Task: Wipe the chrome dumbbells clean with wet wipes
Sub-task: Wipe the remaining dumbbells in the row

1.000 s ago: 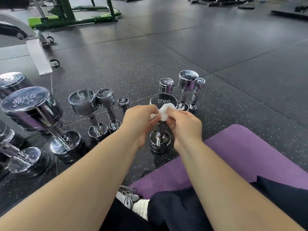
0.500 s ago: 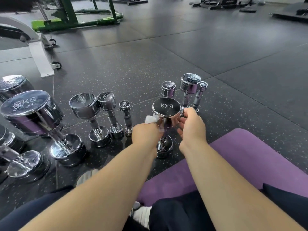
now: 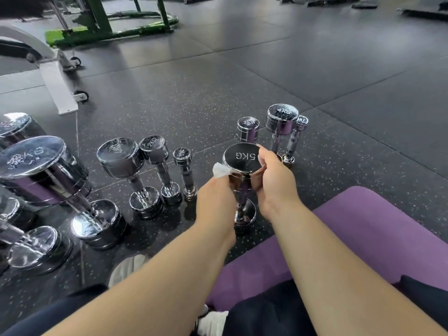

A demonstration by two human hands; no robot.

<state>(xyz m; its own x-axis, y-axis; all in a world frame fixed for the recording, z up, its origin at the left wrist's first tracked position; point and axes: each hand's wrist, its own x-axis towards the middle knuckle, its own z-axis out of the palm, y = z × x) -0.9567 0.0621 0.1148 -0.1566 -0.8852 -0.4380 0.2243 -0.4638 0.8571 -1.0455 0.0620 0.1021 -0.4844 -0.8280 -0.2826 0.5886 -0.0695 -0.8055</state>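
a second ago both hands met over the top of the 5kg dumbbell [image 3: 242, 157] with the wipe [image 3: 219, 170] bunched between them, hiding part of its round face; now they have parted to either side and the whole face with its "5kg" mark shows. the left hand [image 3: 215, 192] has dropped to the side of the upper head away from the purple mat [image 3: 363, 226], pinching the white wipe against the chrome. the right hand [image 3: 274, 180] grasps the mat side of the same head, fingers curled over its rim. the dumbbell stands on end on the speckled floor [image 3: 194, 105], just off the mat's far edge. its long axis is upright, one head on the floor and the other pointing up at the camera, with the thin handle between the two wrists. three more dumbbells [image 3: 281, 117] stand upright a little farther from the mat, behind the right hand. a row of larger dumbbells [image 3: 155, 149] stands well away from the mat, past the left hand.
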